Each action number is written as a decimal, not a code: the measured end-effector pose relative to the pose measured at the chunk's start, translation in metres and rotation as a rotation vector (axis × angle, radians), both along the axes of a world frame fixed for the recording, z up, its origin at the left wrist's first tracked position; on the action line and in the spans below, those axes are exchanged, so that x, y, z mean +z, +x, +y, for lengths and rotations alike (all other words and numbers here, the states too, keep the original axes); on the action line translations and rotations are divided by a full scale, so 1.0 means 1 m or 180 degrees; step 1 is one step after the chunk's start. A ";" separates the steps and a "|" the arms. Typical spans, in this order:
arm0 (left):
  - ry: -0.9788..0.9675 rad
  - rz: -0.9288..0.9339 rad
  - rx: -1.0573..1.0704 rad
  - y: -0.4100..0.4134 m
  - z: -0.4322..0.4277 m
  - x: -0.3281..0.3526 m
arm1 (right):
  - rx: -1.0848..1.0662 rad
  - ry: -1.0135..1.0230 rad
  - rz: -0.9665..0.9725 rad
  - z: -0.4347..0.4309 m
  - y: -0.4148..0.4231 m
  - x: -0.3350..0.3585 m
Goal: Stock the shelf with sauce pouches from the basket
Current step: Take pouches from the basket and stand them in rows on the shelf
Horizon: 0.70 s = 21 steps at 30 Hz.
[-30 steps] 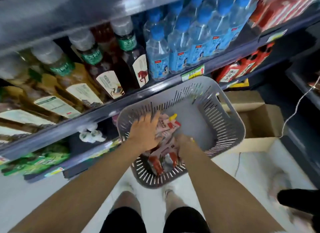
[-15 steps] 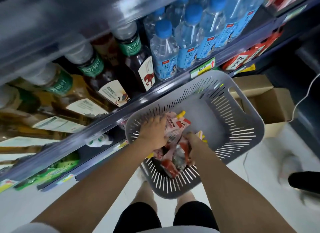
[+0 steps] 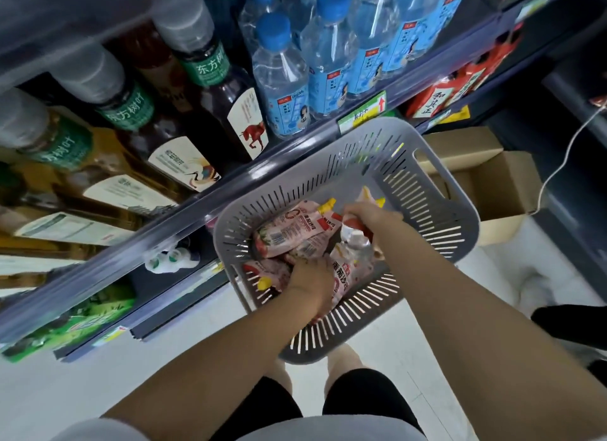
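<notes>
While sauce pouches [image 3: 295, 235] lay under both hands in the basket [image 3: 437, 191] | left hand [image 3: 310, 278] closed on one pouch, right hand [image 3: 372, 219] on another | pouches were best lifted by the body, yellow caps clear.

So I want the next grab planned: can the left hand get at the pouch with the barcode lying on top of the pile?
Probably yes: the barcode pouch lies uncovered just beyond the left hand inside the open basket.

Pouches [image 3: 297, 233] partly under hands [image 3: 310, 274]
</notes>
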<state>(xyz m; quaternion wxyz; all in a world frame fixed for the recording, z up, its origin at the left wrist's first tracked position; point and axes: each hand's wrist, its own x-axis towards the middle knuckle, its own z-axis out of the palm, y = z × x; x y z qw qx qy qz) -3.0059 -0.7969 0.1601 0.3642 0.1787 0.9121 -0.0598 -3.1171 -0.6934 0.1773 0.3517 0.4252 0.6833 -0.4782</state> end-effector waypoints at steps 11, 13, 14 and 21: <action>-0.0142 -0.0438 0.0744 -0.012 0.022 -0.026 | 0.0944 -0.0148 0.0109 0.017 -0.010 0.011; 0.0145 -0.0611 0.1122 -0.017 0.014 -0.026 | 0.0967 -0.0247 0.0027 0.021 -0.010 0.014; 0.0248 -0.0613 0.1271 -0.019 0.011 -0.024 | 0.1064 -0.0164 0.0088 0.023 -0.012 0.012; 0.0599 -0.0147 0.2313 -0.048 -0.006 -0.008 | 0.1752 0.0659 0.0139 0.032 -0.017 0.005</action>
